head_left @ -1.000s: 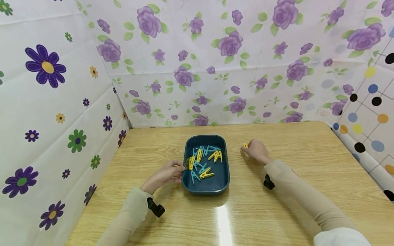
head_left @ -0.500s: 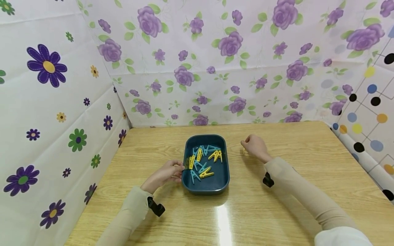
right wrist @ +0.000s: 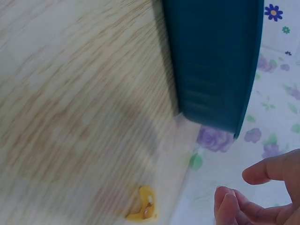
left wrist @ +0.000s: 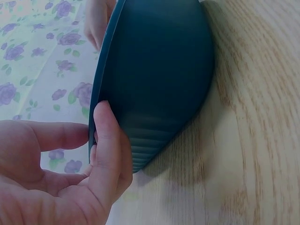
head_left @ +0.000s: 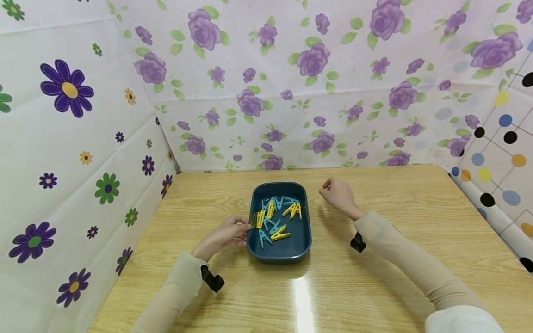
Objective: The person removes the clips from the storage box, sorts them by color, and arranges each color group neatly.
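A dark teal plastic bin stands on the table, with several yellow clothespins and blue clothespins loose inside. My left hand pinches the bin's left rim; in the left wrist view the thumb is on the inner side and the fingers press the outer wall. My right hand hovers right of the bin, thumb and fingertips apart, nothing between them. Below it one yellow clothespin rests on the table, mostly hidden by the hand in the head view.
The wooden table runs to a flower-patterned cloth at the back. Patterned cloths also hang at the left and right sides. Light reflects off the tabletop in front of the bin. Dark cameras are strapped to both wrists.
My right hand has let go of a yellow clothespin on the table and lifted slightly, moving a little toward the bin. The left hand and the bin stay in place.
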The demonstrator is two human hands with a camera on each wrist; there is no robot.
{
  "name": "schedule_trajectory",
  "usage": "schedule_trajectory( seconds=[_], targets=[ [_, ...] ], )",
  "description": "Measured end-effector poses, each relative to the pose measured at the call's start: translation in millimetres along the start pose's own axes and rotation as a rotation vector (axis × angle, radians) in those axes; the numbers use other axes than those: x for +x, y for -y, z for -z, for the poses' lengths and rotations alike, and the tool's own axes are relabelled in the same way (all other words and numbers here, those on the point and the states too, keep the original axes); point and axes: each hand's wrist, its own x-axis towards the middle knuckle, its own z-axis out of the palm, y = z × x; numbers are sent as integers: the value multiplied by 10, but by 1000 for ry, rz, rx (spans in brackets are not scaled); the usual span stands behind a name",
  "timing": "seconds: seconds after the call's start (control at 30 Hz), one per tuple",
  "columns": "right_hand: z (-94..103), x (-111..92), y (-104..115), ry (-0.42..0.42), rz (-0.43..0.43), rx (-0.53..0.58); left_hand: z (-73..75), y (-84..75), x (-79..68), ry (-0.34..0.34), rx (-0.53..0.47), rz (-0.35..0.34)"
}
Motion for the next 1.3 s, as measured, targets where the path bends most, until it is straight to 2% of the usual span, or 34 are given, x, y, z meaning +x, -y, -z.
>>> schedule_trajectory(
  seconds=[0.3, 0.47, 0.7, 0.9, 1.3],
  targets=[
    [36, 12, 241, -1, 37, 21, 19, 3, -11, 18, 2, -12],
    [48, 30, 369, 28, 73, 23, 12, 22, 2, 14, -5, -4],
    [46, 90, 535, 108, 101, -15, 10, 11, -4, 21, -2, -13],
    [54, 121, 677, 212, 167, -15, 7, 0, -5, 20, -7, -4],
    [-72, 257, 894, 330, 233, -104, 9, -16, -8, 29, -16, -1]
  ],
)
